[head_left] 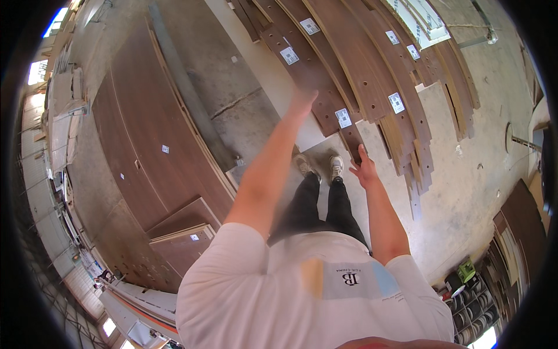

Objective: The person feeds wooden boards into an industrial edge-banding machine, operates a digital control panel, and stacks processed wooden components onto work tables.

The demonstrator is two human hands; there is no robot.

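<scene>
My left hand (pixel 306 101) reaches forward to the left edge of a long dark-brown board (pixel 326 96). Motion smears its fingers, so their grip does not show. At the near end of a narrow brown board (pixel 350 139), my right hand (pixel 364 168) has its fingers and thumb around the end. White printed labels (pixel 343 118) are stuck on the boards, and small round holes run along some of them. Beside my hands, several more brown boards (pixel 372 75) lie stacked in rows, their near ends staggered.
Large brown panels (pixel 139 128) lie stacked on the left, with smaller panels (pixel 186 241) near their front end. A pale sheet (pixel 258 64) lies left of the boards. Further right are a metal stand (pixel 514 139), leaning panels (pixel 517 227) and a rack of rolls (pixel 476 308).
</scene>
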